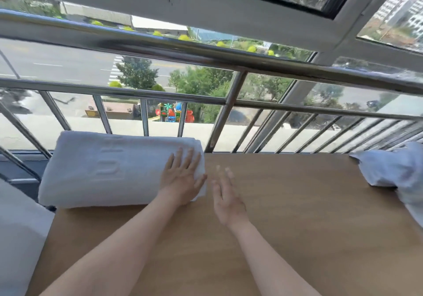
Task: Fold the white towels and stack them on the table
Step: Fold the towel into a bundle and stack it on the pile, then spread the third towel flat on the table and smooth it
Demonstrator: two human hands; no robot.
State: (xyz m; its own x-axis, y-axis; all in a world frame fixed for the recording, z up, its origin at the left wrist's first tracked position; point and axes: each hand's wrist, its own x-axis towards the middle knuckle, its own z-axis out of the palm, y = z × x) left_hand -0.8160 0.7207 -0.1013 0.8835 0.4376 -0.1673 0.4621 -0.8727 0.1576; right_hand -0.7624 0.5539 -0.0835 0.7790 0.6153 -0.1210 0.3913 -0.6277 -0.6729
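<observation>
1 folded towel (109,169) | L hand (180,179) flat on its R end | R hand (225,200) beside, apart

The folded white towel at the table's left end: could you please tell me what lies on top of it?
Only the left hand, flat and open on the right end of the folded white towel. The patch beneath the palm is hidden.

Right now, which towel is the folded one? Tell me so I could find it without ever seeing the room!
Start at the wooden table by the metal window railing. Go to its far left corner, where the left hand lies flat on the folded white towel. It is a neat smooth block with a raised pattern, unlike the crumpled towel at the right edge.
</observation>
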